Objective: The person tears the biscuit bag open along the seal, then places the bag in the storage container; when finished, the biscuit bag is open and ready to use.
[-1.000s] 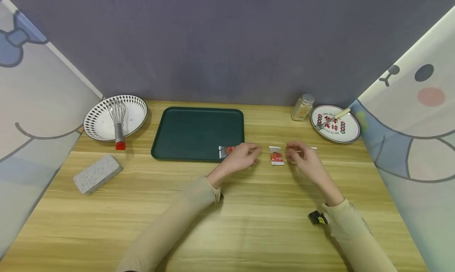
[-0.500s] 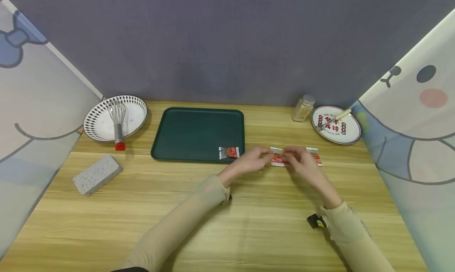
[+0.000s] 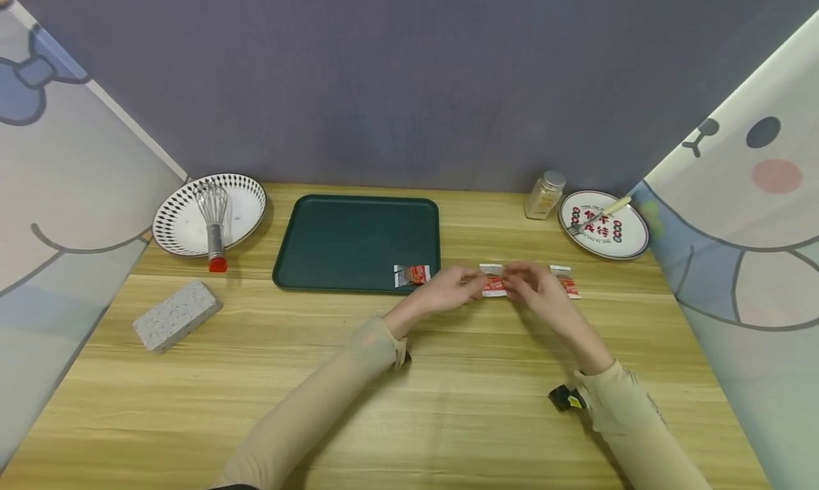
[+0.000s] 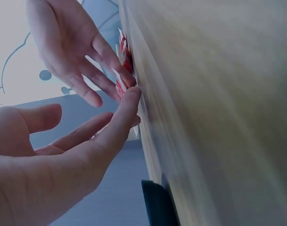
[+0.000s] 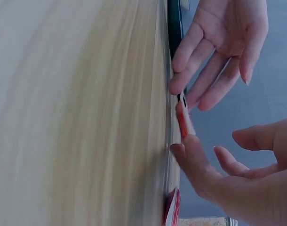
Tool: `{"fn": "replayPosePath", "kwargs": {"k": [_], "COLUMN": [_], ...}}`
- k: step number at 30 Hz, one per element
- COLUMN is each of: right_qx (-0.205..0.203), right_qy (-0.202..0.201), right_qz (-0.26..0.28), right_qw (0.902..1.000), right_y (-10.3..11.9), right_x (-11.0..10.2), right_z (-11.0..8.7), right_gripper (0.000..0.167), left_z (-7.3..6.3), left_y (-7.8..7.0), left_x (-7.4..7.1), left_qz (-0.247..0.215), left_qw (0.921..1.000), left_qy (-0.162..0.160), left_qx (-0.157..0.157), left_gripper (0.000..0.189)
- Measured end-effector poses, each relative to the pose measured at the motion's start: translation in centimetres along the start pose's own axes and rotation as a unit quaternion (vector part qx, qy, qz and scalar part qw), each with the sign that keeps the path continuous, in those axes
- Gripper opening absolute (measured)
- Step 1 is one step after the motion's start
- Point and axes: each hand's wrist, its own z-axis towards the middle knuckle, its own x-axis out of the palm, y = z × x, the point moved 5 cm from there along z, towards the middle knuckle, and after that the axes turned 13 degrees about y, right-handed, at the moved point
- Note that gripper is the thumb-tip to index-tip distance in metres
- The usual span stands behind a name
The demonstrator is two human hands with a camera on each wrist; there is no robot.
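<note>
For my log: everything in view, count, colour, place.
table: 1, tan, underneath
tray: 1, dark green, back centre
packets: 3, red and white, one on tray, two right of it
dish: 1, white, black diamonds, back left
whisk: 1, grey and red, on dish
block: 1, speckled grey, left
jar: 1, yellowish, back right
plate: 1, white, red writing, beside jar
fork: 1, silver, cream handle, on plate
walls: 3, grey behind, cartoons either side
wrist gadgets: 2, dark, cuffs
sleeves: 2, beige, nearest
left hand and right hand: 2, at middle packet

At left, red-ended wire whisk (image 3: 216, 242) on diamond-patterned white dish (image 3: 243, 209); nearer, speckled grey oblong block (image 3: 177, 315). At right, grey-lidded clear jar (image 3: 544, 197) beside red-lettered white plate (image 3: 603, 230) under cream-handled metal fork (image 3: 617, 205).
</note>
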Motion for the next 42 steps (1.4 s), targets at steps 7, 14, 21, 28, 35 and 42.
{"fn": "replayPosePath", "kwargs": {"k": [7,14,21,28,35,42], "right_qx": [-0.020,-0.021,-0.018,-0.049,-0.057,-0.079], "right_qy": [-0.022,-0.037,-0.028,-0.001,0.003,-0.006], "right_qz": [-0.007,0.028,0.076,0.087,0.077,0.119], "right_qw": [0.9995,0.9987,0.9965,0.9950,0.9954,0.9897], "right_y": [0.2,0.4,0.9,1.9,2.3,3.0], "right_x": [0.3,0.8,2.0,4.1,5.8,6.5], "right_z": [0.4,1.1,1.8,2.4,3.0,3.4], "right_gripper": [0.036,0.053,0.057,0.055,0.057,0.035], "left_z": [-0.9,-2.1,-3.1,-3.7,-4.4,-5.3], "left_y": [0.0,0.0,0.1,0.5,0.5,0.1], "left_x": [-0.5,-1.3,-3.1,-4.3,-5.2,-6.3], "left_qz": [-0.019,-0.045,-0.057,-0.038,-0.031,0.002], "left_qw": [0.9995,0.9978,0.9954,0.9916,0.9861,0.9843], "left_qy": [-0.002,-0.007,-0.058,-0.119,-0.157,-0.166], "left_qx": [0.024,0.048,0.051,0.036,0.047,0.059], "left_gripper": [0.043,0.046,0.044,0.038,0.025,0.017]}}
